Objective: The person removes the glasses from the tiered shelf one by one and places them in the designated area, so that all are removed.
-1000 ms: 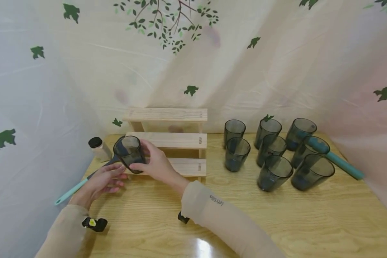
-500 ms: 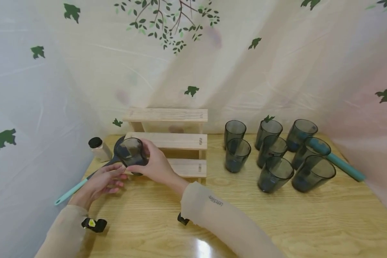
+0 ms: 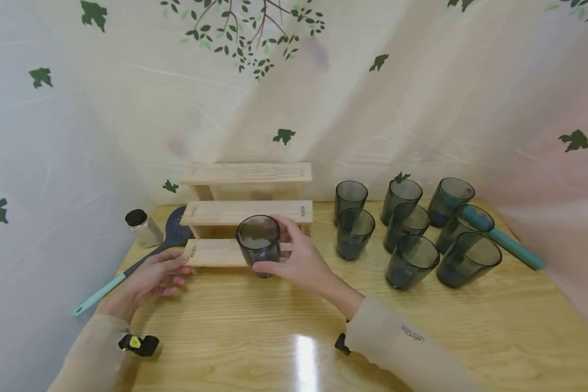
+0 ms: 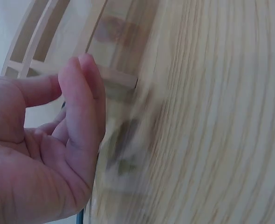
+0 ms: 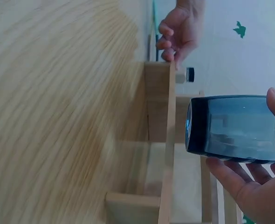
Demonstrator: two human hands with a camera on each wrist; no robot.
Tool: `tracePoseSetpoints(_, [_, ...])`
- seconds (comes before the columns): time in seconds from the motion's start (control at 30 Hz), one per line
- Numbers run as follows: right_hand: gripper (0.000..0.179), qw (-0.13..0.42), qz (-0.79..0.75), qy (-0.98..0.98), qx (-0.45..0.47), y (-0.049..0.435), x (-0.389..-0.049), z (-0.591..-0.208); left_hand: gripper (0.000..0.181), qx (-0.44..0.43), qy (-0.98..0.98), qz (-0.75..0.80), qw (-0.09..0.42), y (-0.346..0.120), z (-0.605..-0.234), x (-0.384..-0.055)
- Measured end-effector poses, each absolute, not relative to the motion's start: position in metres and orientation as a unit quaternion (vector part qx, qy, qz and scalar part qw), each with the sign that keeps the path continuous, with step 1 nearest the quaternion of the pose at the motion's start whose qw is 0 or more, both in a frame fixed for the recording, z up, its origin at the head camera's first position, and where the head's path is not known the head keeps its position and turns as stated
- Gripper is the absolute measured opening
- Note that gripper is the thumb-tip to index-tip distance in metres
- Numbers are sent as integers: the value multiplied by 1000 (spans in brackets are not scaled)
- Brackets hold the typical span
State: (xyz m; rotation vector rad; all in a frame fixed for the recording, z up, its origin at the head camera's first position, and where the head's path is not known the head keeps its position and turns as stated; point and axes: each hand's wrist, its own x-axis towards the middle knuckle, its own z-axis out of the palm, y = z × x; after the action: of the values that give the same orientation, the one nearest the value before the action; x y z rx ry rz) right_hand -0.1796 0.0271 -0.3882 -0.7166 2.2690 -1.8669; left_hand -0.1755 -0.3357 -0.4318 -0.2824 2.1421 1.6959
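Note:
My right hand [image 3: 304, 261] grips a smoky grey drinking glass [image 3: 258, 239], upright in front of the lowest step of a three-step wooden rack [image 3: 247, 209]. In the right wrist view a gap shows between the base of the glass [image 5: 240, 128] and the rack's board [image 5: 168, 158]. My left hand [image 3: 152, 277] is at the left end of the lowest step and pinches its corner between thumb and fingertips. Up close, the left hand [image 4: 49, 149] shows bent fingers beside the rack's end. Part of the step is hidden behind the held glass.
Several matching glasses [image 3: 355, 234] stand upright right of the rack. A teal rod [image 3: 516, 249] lies behind the rightmost ones. At left are a black-capped jar [image 3: 144, 228] and a dark slotted turner [image 3: 176, 226] with a mint handle. Cloth walls border the table.
My right hand has carried the glass rightward, from the rack's left end to its middle. The left hand stays at the rack's corner. The head view has shifted slightly.

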Motion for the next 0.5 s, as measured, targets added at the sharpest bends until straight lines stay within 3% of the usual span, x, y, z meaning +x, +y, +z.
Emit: tracePoseSetpoints(0.5, [98,38,-557,815,-156,144,-153,-400,66,-86,781,587,194,-321,-428,-175])
